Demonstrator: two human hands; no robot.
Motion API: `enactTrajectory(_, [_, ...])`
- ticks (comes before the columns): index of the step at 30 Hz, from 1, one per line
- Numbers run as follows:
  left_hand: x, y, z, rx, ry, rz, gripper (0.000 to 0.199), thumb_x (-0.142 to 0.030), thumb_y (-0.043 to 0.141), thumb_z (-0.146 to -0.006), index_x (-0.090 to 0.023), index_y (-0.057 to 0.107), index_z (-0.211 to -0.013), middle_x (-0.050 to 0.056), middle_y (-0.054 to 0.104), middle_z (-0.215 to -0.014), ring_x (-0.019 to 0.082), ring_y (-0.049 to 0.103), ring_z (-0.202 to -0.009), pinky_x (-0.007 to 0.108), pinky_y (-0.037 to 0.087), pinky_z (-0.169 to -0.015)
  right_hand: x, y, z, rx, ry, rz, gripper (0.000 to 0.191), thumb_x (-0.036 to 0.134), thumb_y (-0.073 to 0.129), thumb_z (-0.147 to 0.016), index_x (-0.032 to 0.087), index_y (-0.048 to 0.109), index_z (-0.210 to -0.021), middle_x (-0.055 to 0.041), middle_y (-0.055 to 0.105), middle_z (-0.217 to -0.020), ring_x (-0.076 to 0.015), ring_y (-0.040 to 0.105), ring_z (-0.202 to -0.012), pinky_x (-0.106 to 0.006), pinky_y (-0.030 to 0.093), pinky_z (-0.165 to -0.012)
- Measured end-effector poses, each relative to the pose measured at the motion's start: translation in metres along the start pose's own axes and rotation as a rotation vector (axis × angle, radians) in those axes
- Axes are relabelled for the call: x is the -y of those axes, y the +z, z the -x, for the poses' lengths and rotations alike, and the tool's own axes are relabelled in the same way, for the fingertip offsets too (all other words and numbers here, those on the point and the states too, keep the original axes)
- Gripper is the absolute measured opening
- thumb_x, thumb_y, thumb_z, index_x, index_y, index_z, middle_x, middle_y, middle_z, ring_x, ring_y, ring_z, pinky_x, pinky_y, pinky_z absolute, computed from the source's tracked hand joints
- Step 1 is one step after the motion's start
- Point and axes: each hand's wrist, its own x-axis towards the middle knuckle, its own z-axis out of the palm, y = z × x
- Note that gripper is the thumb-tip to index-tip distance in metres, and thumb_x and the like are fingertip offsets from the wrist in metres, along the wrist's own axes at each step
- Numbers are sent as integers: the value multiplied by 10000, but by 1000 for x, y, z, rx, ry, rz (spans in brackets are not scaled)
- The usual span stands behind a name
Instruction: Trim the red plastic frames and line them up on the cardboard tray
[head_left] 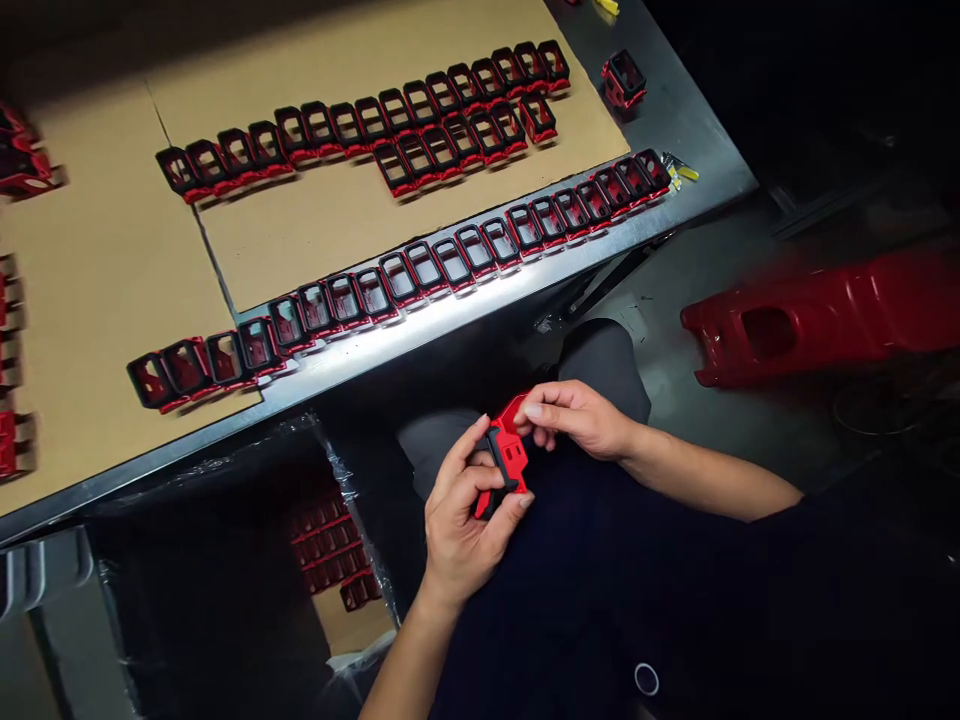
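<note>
My left hand (461, 515) is wrapped round a red plastic housing (513, 456) with a black rim, held tilted above my lap. Its thumb is at the lower end and the fingers lie along the black side. My right hand (581, 415) is closed in a pinch at the housing's upper end, thumb against forefinger. Whatever sits between those fingertips, if anything, is hidden. Similar red housings with black rims stand in a long front row (454, 262) along the table edge.
A metal table (330, 365) partly covered with cardboard (300, 235) carries further rows of housings (442, 145). One housing (624, 80) stands apart at the right, near small yellow-handled pieces (686, 174). A large red moulded part (817, 320) is at right. Below, a plastic-lined box holds more housings (330, 540).
</note>
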Motion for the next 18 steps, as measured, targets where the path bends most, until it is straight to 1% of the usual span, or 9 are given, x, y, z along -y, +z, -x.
enactTrajectory(3, [4, -1, 1, 15, -13, -14, 123, -255, 798, -770, -210, 687, -797, 144, 629, -1370, 233, 697, -914, 387, 574, -817, 8, -1, 10, 135, 73, 73, 439, 529, 687, -854, 109, 701, -981, -39, 693, -810, -83, 593, -601, -169, 457, -515])
enactTrajectory(5, [7, 0, 1, 33, -32, -3, 109, -249, 795, -769, -215, 697, -803, 145, 622, -1386, 263, 698, -1003, 397, 569, -852, 13, 0, 15, 193, 105, 90, 407, 476, 682, -854, 110, 701, -1030, -41, 698, -832, -87, 604, -624, -171, 465, -533])
enactTrajectory(7, [10, 2, 1, 51, -51, 14, 93, -240, 791, -771, -224, 709, -810, 143, 623, -1387, 296, 670, -1127, 410, 552, -906, 14, 2, 17, 205, 122, 83, 376, 430, 695, -832, 113, 700, -1034, -34, 692, -829, -81, 596, -625, -162, 457, -533])
enactTrajectory(9, [11, 3, 1, 78, -67, 25, 82, -234, 788, -773, -228, 714, -809, 141, 620, -1391, 313, 644, -1190, 419, 537, -941, 12, 4, 16, 191, 137, 69, 360, 414, 712, -806, 118, 699, -1010, -26, 681, -809, -75, 582, -613, -157, 444, -526])
enactTrajectory(13, [14, 4, 0, 134, -95, 54, 109, -243, 801, -756, -221, 724, -829, 144, 589, -1426, 304, 674, -1121, 417, 530, -943, 7, 4, 14, 146, 153, 93, 344, 434, 744, -787, 120, 691, -919, 3, 630, -696, -72, 538, -554, -170, 421, -511])
enactTrajectory(14, [14, 3, 1, 119, -114, 81, 146, -261, 807, -752, -221, 728, -867, 146, 597, -1413, 302, 670, -1122, 410, 532, -938, 7, 4, 14, 137, 122, 135, 330, 434, 735, -805, 119, 694, -893, 7, 620, -671, -74, 532, -546, -177, 418, -515])
enactTrajectory(15, [15, 3, 1, 92, -152, 133, 189, -296, 800, -765, -220, 727, -922, 150, 627, -1364, 292, 676, -1094, 391, 545, -901, 8, 4, 15, 128, 62, 212, 311, 427, 718, -835, 120, 703, -874, 5, 622, -664, -80, 538, -554, -187, 423, -532])
enactTrajectory(16, [15, 3, 1, 71, -207, 213, 243, -348, 776, -793, -218, 715, -989, 151, 675, -1260, 270, 694, -1016, 361, 563, -826, 10, 3, 16, 119, -34, 324, 286, 409, 696, -869, 124, 717, -866, -4, 641, -680, -91, 561, -585, -201, 441, -567])
enactTrajectory(18, [15, 4, 1, 78, -342, 405, 380, -448, 705, -850, -203, 655, -1137, 107, 716, -972, 199, 682, -763, 282, 545, -626, 13, 3, 18, 103, -322, 600, 214, 329, 653, -926, 142, 747, -883, -32, 701, -778, -124, 628, -700, -239, 486, -680])
